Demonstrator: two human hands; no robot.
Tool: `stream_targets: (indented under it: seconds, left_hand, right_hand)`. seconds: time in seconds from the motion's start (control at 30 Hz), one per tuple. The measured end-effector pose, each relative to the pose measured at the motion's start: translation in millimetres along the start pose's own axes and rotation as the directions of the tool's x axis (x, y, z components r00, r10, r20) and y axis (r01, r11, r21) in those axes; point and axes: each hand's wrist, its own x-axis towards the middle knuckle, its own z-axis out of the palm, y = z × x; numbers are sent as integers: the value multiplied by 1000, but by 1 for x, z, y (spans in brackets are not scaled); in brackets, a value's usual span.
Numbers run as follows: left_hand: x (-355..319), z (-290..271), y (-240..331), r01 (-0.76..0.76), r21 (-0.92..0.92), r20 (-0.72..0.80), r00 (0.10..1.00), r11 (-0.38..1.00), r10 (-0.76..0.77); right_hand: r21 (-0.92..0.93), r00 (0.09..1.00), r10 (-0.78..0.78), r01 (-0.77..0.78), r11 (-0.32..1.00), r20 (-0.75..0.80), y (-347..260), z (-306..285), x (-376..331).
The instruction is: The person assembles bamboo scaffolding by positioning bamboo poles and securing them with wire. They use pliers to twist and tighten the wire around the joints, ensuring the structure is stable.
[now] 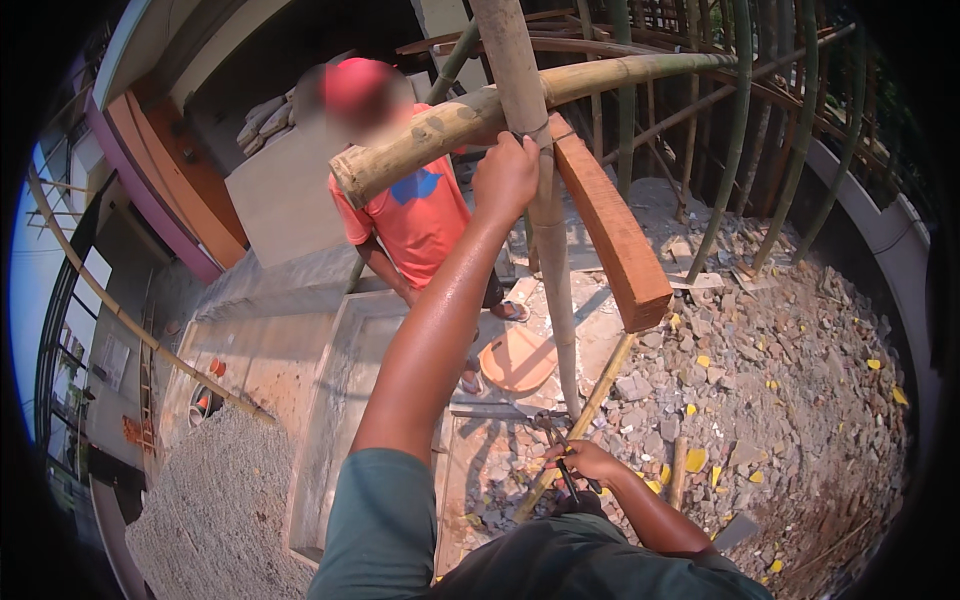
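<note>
Bamboo joint gripped high on a scaffold.
The mottled upright bamboo pole (545,230) is clasped by the left hand (505,175); pliers (562,462), pointing up, are pinched in the right hand (588,462).

Below you stands a person in an orange shirt (425,215), beside a round wooden board (516,358), with rubble (780,390) spread around.
</note>
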Motion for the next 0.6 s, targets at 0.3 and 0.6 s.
stream_targets:
  seconds: [0.3, 0.6]
  left_hand:
    - [2, -24, 9, -170, 404, -122, 964, 899, 237]
    - [5, -26, -9, -242, 394, -39, 959, 887, 279]
  right_hand:
    - [-94, 984, -158, 150, 984, -87, -9, -17, 6]
    - [9, 972, -233, 233, 972, 16, -46, -20, 8]
